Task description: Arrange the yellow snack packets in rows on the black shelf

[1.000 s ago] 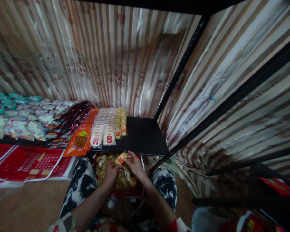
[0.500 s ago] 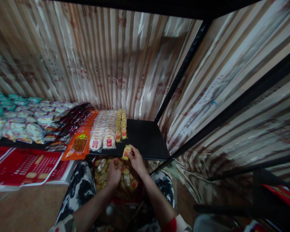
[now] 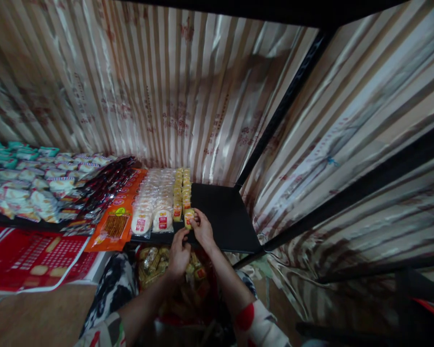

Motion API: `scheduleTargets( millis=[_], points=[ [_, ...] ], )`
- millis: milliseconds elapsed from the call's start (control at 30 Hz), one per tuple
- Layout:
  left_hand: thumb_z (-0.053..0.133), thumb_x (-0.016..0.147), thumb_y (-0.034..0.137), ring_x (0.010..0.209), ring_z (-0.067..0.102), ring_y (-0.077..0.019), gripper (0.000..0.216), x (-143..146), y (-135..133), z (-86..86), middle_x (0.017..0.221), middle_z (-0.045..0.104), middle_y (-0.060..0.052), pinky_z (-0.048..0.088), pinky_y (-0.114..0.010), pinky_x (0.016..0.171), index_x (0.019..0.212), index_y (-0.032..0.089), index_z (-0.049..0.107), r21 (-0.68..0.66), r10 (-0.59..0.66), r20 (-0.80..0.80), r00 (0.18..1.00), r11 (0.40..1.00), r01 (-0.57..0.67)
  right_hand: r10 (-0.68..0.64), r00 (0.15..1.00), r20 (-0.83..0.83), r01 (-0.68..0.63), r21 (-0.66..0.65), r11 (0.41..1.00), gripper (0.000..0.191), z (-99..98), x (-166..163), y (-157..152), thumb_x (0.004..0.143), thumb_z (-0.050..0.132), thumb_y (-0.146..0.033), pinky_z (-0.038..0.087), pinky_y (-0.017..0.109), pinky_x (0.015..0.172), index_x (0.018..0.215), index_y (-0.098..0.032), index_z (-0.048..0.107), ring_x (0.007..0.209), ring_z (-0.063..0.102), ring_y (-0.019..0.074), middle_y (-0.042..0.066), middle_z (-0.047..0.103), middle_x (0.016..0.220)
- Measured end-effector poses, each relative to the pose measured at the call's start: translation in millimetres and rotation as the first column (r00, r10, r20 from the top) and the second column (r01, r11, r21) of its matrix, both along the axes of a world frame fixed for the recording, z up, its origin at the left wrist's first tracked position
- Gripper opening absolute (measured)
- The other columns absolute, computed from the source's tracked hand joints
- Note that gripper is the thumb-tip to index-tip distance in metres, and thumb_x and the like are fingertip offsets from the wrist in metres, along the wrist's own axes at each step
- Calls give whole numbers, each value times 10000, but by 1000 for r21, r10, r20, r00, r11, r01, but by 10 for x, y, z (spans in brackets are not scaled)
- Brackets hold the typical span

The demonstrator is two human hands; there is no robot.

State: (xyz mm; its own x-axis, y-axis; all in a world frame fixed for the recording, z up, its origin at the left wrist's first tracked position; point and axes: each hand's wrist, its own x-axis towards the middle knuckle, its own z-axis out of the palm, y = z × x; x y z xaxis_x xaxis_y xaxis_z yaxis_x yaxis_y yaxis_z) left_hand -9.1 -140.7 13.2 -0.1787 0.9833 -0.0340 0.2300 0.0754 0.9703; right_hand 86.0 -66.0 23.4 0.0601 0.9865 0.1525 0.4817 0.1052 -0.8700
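My right hand point(image 3: 203, 230) pinches a small yellow snack packet point(image 3: 188, 218) with a red label, at the front end of the yellow packet rows point(image 3: 177, 210) on the black shelf. Just below and left of it is my left hand point(image 3: 180, 253), by the shelf's front edge, its fingers curled together; what they hold, if anything, is hidden. Under my forearms, between my knees, a box of loose yellow packets point(image 3: 152, 266) is partly covered by the left hand and arm. Left of the yellow rows lie clear-wrapped white round crackers point(image 3: 162, 220).
The black shelf point(image 3: 224, 217) ends at a dark metal post point(image 3: 282, 101) on the right. Farther left lie an orange snack bag point(image 3: 114, 224), dark packets point(image 3: 106, 185) and white packets point(image 3: 45, 205). A red printed carton point(image 3: 39, 260) stands below. Striped curtain point(image 3: 166, 96) hangs behind.
My right hand has brought the yellow packet up against the front of the yellow rows. The left hand has risen from over the box to the shelf edge. The view has shifted slightly.
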Motion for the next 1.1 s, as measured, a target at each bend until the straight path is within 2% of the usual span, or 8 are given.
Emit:
scheduleTargets(
  millis=[267,567,700,867,1100],
  points=[
    [397,662,-19,1169,480,-161,471,-18,228,-91,1303,480,-77,375,-320,1030,1058,161,577,75,-2,-16,1000,997,4,-1,1000,-9,1,48,999,367,-12,-88,149,756,508,-183,529,256,709,1117,-191,572,842,592,149,63,558,992],
    [419,655,6,1234,435,-193,453,-22,281,-131,1314,493,-72,349,-368,1060,1033,162,613,48,-26,-29,999,999,27,-7,991,-136,20,95,995,465,-235,-107,146,749,491,-158,536,276,763,1212,-200,503,934,591,163,86,546,1060],
    [411,660,3,1232,439,-186,454,-18,288,-155,1301,507,-64,340,-380,1066,1032,174,608,61,-20,-48,999,998,23,14,984,-177,7,115,993,455,-273,-108,140,751,478,-165,526,286,802,1204,-185,510,958,590,168,95,564,1076],
    [401,666,4,1250,417,-197,458,-35,338,-167,1334,471,-69,401,-395,1018,1043,175,595,51,-8,-31,999,999,9,24,991,-129,-9,117,993,443,-239,-110,182,751,469,-172,528,291,786,1189,-167,530,959,586,178,113,550,1144],
    [405,657,0,1217,454,-203,446,-35,398,-250,1303,506,-52,428,-423,987,1004,196,605,99,-1,-27,1000,995,3,-14,1000,13,12,113,994,446,-195,-125,217,757,466,-170,512,302,808,1193,-223,549,1000,560,188,75,578,1144]
  ],
)
